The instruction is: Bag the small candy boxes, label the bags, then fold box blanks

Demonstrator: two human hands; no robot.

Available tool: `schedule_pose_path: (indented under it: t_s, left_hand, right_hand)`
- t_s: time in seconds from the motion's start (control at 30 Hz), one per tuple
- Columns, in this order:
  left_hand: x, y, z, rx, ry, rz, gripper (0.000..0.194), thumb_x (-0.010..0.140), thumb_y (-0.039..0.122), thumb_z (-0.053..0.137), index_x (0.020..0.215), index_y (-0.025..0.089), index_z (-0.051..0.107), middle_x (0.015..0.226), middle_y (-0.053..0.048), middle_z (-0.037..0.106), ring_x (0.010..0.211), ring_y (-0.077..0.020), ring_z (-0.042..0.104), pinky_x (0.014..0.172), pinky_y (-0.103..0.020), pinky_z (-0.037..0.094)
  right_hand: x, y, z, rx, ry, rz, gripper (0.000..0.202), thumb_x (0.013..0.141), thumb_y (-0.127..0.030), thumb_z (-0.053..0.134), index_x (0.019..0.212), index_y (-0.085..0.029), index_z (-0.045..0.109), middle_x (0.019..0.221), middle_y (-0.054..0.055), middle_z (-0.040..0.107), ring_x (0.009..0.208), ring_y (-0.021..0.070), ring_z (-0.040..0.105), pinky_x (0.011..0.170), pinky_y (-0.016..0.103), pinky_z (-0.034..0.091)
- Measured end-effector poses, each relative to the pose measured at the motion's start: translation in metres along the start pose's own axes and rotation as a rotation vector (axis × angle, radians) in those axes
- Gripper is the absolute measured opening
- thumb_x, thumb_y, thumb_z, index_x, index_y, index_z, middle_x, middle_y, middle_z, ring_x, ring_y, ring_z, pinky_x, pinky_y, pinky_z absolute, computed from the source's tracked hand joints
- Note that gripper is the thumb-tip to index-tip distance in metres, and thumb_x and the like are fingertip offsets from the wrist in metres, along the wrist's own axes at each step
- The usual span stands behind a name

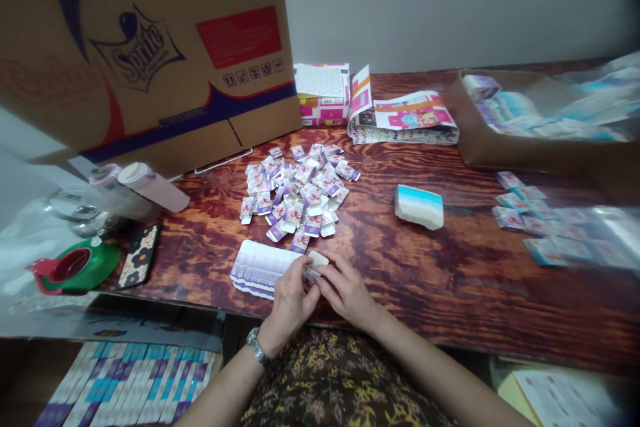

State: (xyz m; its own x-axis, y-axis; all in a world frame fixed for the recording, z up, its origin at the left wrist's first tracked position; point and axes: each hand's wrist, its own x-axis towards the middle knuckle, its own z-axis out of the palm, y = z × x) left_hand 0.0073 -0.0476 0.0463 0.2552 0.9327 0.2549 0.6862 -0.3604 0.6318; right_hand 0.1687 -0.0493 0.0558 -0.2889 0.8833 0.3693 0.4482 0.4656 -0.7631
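Note:
Near the table's front edge, my left hand (293,293) and my right hand (350,290) meet, fingers closed around one small white and purple carton (311,273) with a white flap. A row of flat cartons (263,267) lies beside my left hand, partly behind it. Beyond the hands is a loose pile of small flower-printed boxes (305,190), several with flaps open. To the right of the pile sits a stack of blue and white cards or flat cartons (419,205).
A big Sprite carton (150,47) stands at the back left. Bottles (155,187), a phone (140,257) and a green tape dispenser (80,267) are at left. Folded printed sheets (410,113) lie behind. An open box (530,147) and small packs (545,220) are at right.

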Motion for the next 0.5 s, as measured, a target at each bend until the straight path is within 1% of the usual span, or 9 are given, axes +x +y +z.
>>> schedule_pose_path:
  t_s: [0.07, 0.13, 0.2, 0.23, 0.3, 0.37, 0.43, 0.5]
  left_hand:
    - [0.0, -0.001, 0.0, -0.011, -0.033, 0.031, 0.032, 0.08, 0.02, 0.051, 0.111, 0.02, 0.043, 0.093, -0.005, 0.061, 0.078, -0.0158, 0.063, 0.071, -0.028, 0.051]
    - [-0.001, -0.003, 0.0, 0.006, -0.036, 0.066, 0.031, 0.081, 0.021, 0.05, 0.112, 0.019, 0.042, 0.095, -0.006, 0.06, 0.082, -0.017, 0.062, 0.073, -0.03, 0.051]
    - [-0.003, -0.006, 0.0, 0.043, -0.022, 0.109, 0.035, 0.083, 0.021, 0.049, 0.116, 0.018, 0.04, 0.1, -0.009, 0.059, 0.09, -0.019, 0.061, 0.077, -0.033, 0.051]
    - [-0.004, -0.007, 0.0, 0.062, -0.02, 0.123, 0.038, 0.083, 0.021, 0.048, 0.119, 0.017, 0.039, 0.104, -0.011, 0.058, 0.094, -0.02, 0.06, 0.079, -0.034, 0.05]
    - [-0.004, -0.007, 0.0, 0.095, -0.021, 0.128, 0.046, 0.084, 0.02, 0.048, 0.127, 0.015, 0.033, 0.111, -0.014, 0.056, 0.102, -0.0217, 0.057, 0.084, -0.036, 0.049]
    - [-0.004, -0.005, 0.001, 0.117, -0.013, 0.112, 0.056, 0.084, 0.02, 0.047, 0.134, 0.012, 0.024, 0.119, -0.017, 0.052, 0.108, -0.0232, 0.055, 0.088, -0.037, 0.048]
    - [-0.004, -0.004, 0.002, 0.129, -0.005, 0.11, 0.064, 0.084, 0.019, 0.046, 0.139, 0.011, 0.015, 0.125, -0.019, 0.049, 0.113, -0.0242, 0.052, 0.091, -0.039, 0.047]
    - [-0.004, -0.003, 0.004, 0.128, -0.008, 0.116, 0.068, 0.084, 0.018, 0.045, 0.141, 0.011, 0.009, 0.127, -0.02, 0.047, 0.115, -0.025, 0.05, 0.091, -0.04, 0.047]
  right_hand:
    - [0.0, -0.003, 0.001, 0.103, -0.014, 0.075, 0.019, 0.09, -0.023, 0.046, 0.101, -0.021, 0.061, 0.121, 0.01, 0.053, 0.112, 0.0218, 0.051, 0.095, 0.037, 0.043]
    - [0.002, -0.004, 0.001, 0.229, 0.015, 0.188, 0.022, 0.091, -0.026, 0.043, 0.108, -0.022, 0.058, 0.114, 0.008, 0.058, 0.107, 0.0201, 0.054, 0.092, 0.036, 0.045]
    - [0.007, -0.003, 0.001, 0.36, 0.059, 0.308, 0.026, 0.092, -0.029, 0.041, 0.115, -0.023, 0.053, 0.109, 0.006, 0.061, 0.101, 0.0187, 0.058, 0.088, 0.034, 0.048]
    - [0.01, -0.002, 0.001, 0.419, 0.06, 0.352, 0.026, 0.092, -0.03, 0.041, 0.115, -0.023, 0.053, 0.107, 0.005, 0.062, 0.098, 0.0183, 0.059, 0.086, 0.033, 0.049]
    - [0.015, 0.0, 0.002, 0.487, 0.026, 0.396, 0.023, 0.09, -0.032, 0.046, 0.107, -0.021, 0.057, 0.102, 0.004, 0.065, 0.093, 0.0182, 0.061, 0.082, 0.032, 0.051]
    - [0.018, 0.0, 0.001, 0.452, 0.0, 0.397, 0.018, 0.087, -0.03, 0.051, 0.099, -0.02, 0.061, 0.098, 0.004, 0.066, 0.091, 0.0191, 0.062, 0.082, 0.034, 0.051]
    - [0.019, -0.005, 0.0, 0.327, 0.03, 0.366, 0.016, 0.086, -0.027, 0.053, 0.095, -0.02, 0.064, 0.098, 0.005, 0.066, 0.092, 0.02, 0.062, 0.084, 0.036, 0.05]
    - [0.017, -0.013, -0.001, 0.19, 0.062, 0.305, 0.018, 0.086, -0.023, 0.051, 0.096, -0.022, 0.065, 0.098, 0.006, 0.065, 0.093, 0.0204, 0.061, 0.085, 0.037, 0.049]
